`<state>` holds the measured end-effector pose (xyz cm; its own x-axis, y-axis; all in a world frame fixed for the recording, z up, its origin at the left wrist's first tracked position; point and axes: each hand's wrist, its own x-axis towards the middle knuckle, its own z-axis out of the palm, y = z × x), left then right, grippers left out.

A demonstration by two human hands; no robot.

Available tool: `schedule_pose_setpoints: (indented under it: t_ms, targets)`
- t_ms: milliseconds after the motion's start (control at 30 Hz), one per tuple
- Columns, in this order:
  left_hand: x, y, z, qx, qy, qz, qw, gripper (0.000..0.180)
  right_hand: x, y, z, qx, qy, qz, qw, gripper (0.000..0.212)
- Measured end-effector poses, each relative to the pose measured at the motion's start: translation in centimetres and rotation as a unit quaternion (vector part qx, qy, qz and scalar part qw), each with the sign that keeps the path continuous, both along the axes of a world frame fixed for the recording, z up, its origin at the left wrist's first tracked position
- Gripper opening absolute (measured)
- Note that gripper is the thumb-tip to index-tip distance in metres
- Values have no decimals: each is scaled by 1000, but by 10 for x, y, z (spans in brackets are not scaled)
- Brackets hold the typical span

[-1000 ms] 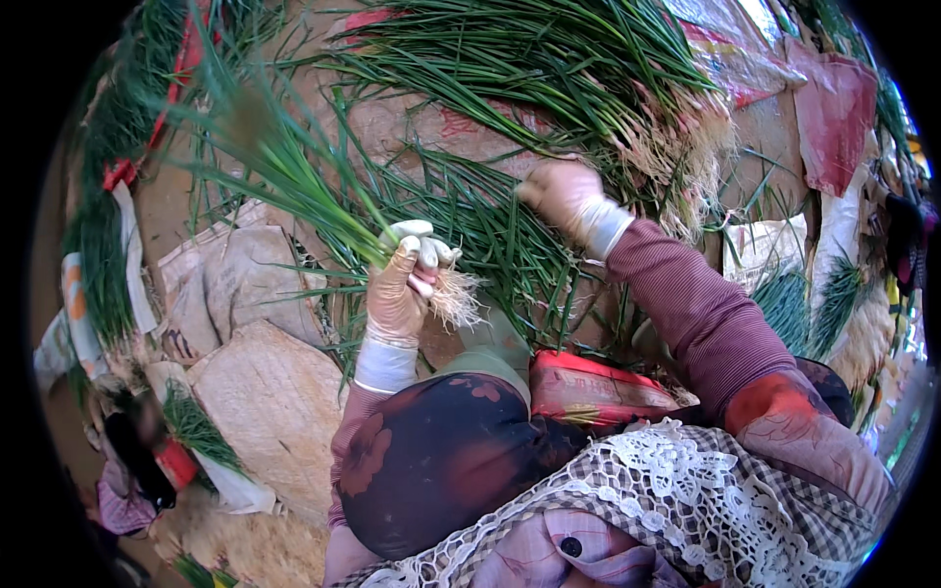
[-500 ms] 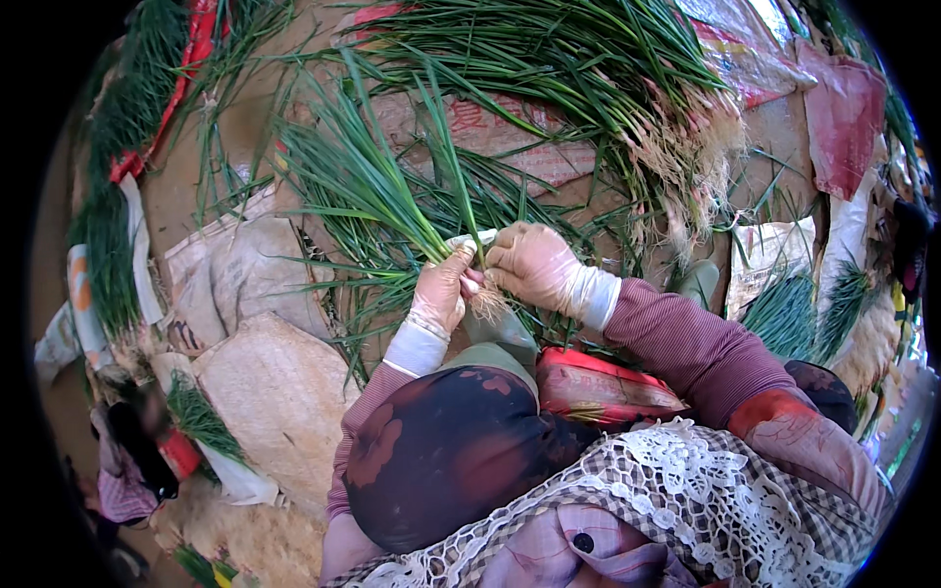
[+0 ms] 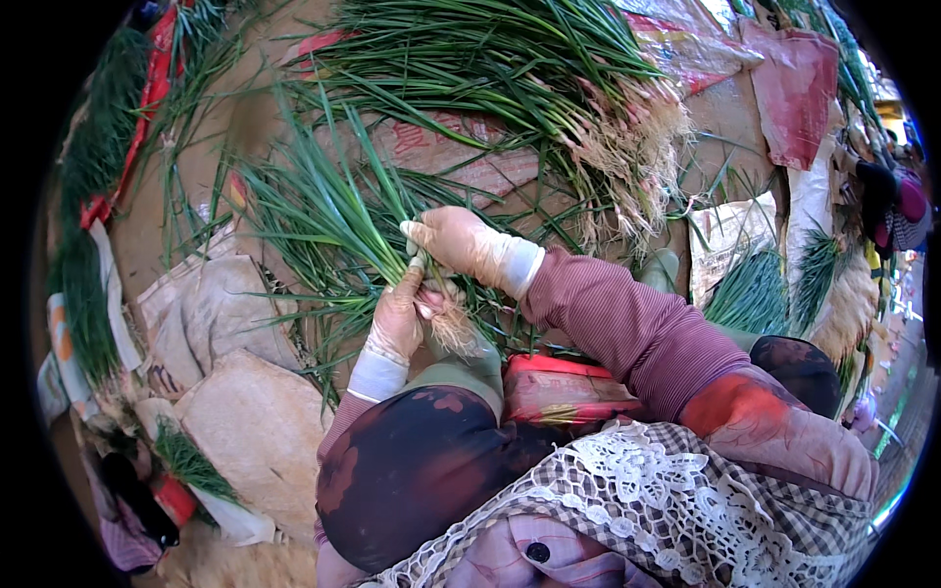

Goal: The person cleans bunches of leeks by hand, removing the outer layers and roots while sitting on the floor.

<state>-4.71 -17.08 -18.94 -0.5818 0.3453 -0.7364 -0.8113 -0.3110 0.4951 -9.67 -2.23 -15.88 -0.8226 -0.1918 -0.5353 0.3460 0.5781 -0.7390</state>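
Observation:
My left hand, in a pale glove, is closed around a small bunch of green onions. The leaves fan up and to the left. Pinkish-white bulbs and stringy roots stick out to the right, below the fingers. My right hand, also gloved, is closed against the stalks just above the left hand, its thumb across the leaves; its other fingertips are partly hidden. Beyond the hands, a big heap of green onions lies on a printed sack, its roots toward the right.
Loose leaves lie under and around the bunch. A red, plastic-wrapped block lies between my knees. Flattened sacks cover the floor at left. More green onions lie at right, and another person is at the far right edge.
My right hand has moved up and left, from beside the bulbs to the stalks above my left hand. The stalk it held apart now lies with the bunch. The view has shifted slightly right.

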Motion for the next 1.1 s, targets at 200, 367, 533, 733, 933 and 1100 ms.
schedule_pose_setpoints:
  t_ms: [200,367,533,733,933,1100]
  targets:
    - [-8,12,23,171,61,-19,983,24,18,42,-32,212,35,49,975,34]
    - [-28,5,36,135,209,52,967,29,27,105,-12,274,63,115,953,38]
    - [-13,0,20,182,19,23,983,38,-14,154,-13,439,82,-48,893,28]
    - [-8,-12,-5,92,-41,46,994,25,21,93,-17,286,192,142,928,23]
    - [-11,17,27,17,-65,47,997,18,40,38,11,197,190,142,951,21]
    - [-4,4,5,25,20,-7,999,14,30,36,8,-36,-128,285,949,40]
